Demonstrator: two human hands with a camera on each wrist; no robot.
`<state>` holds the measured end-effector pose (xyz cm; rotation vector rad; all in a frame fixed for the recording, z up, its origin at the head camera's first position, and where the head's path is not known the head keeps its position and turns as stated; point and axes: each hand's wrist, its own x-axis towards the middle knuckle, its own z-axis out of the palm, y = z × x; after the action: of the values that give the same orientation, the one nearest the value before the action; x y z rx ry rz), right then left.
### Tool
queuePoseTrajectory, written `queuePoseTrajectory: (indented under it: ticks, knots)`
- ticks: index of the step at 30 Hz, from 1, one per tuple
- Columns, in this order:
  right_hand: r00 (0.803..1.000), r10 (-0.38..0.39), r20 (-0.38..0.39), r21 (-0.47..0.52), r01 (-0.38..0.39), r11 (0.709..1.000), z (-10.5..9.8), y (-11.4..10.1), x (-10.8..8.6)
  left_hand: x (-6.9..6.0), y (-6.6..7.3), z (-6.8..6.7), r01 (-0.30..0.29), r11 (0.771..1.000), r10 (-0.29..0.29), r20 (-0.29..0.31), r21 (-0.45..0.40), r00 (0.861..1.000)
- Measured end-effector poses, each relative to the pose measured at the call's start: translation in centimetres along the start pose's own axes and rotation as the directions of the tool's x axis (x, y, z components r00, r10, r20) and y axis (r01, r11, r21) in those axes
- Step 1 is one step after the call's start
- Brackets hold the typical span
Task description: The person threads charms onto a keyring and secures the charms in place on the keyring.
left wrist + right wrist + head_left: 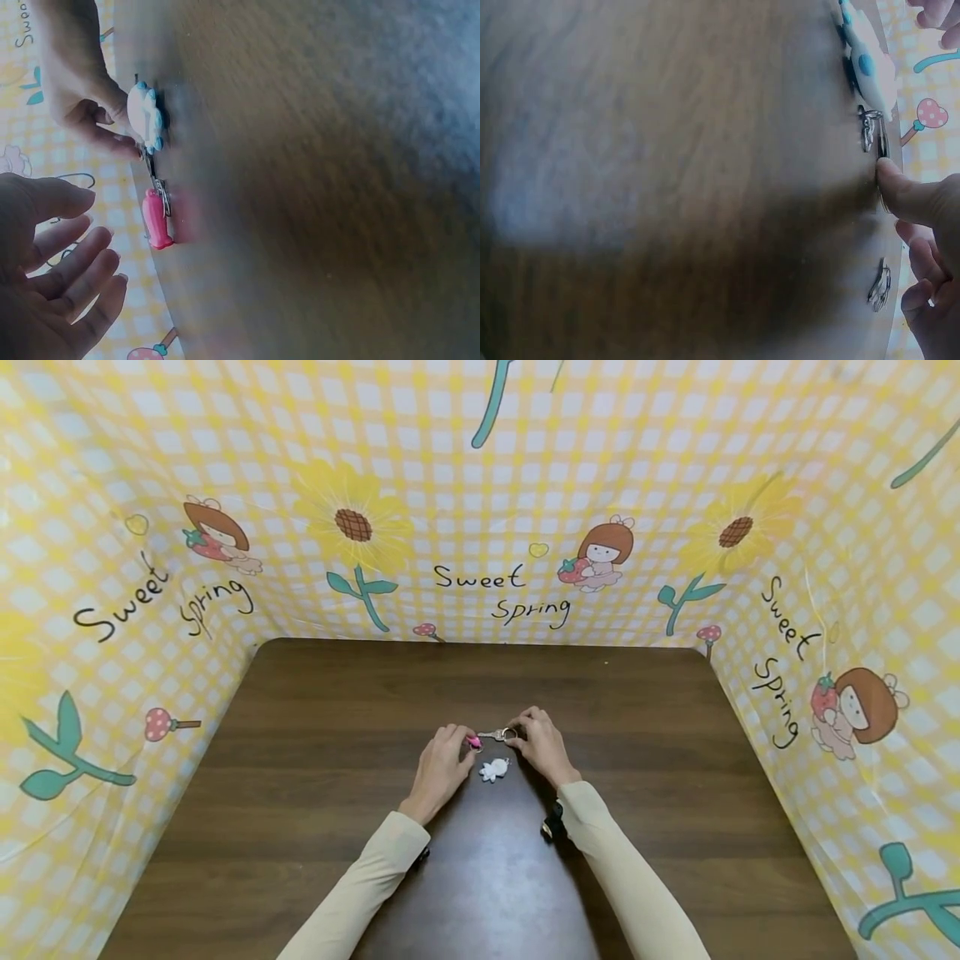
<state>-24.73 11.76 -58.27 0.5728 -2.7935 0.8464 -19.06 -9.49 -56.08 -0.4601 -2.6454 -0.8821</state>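
In the head view my left hand (442,768) is beside a small pink charm (474,742). The left wrist view shows that hand's fingers loose and spread, apart from the pink charm (157,219). My right hand (542,747) pinches a metal key ring (511,734); in the right wrist view its thumb (900,187) covers part of the ring. A silver key-like piece (491,735) lies between the hands. Nearer to me is a white figure charm (494,769), which has blue spots in the right wrist view. Metal links (867,129) lie beside the ring.
Another small metal link piece (880,286) lies near the right hand's lower fingers. The dark wooden table (315,827) is bordered at the back and both sides by yellow checked cloth (465,510) printed with flowers and figures.
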Motion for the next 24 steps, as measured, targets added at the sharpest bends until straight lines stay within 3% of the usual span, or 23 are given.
queuePoseTrajectory:
  ticks: [9,17,24]
  knots:
    - [1.0,-0.022,-0.021,0.0,0.022,1.0,0.2,-0.1,-0.1,0.7,-0.1,-0.1,0.018,0.999,-0.019,0.013,0.042,1.0]
    - [0.999,-0.001,-0.035,0.016,0.002,1.0,0.2,0.2,-0.5,1.3,-0.3,0.4,-0.073,0.996,0.071,0.041,0.048,0.997]
    - [0.999,-0.013,-0.034,0.002,0.013,1.0,0.0,-0.1,-0.4,1.8,-0.7,0.7,-0.171,0.979,0.162,0.088,0.109,0.983]
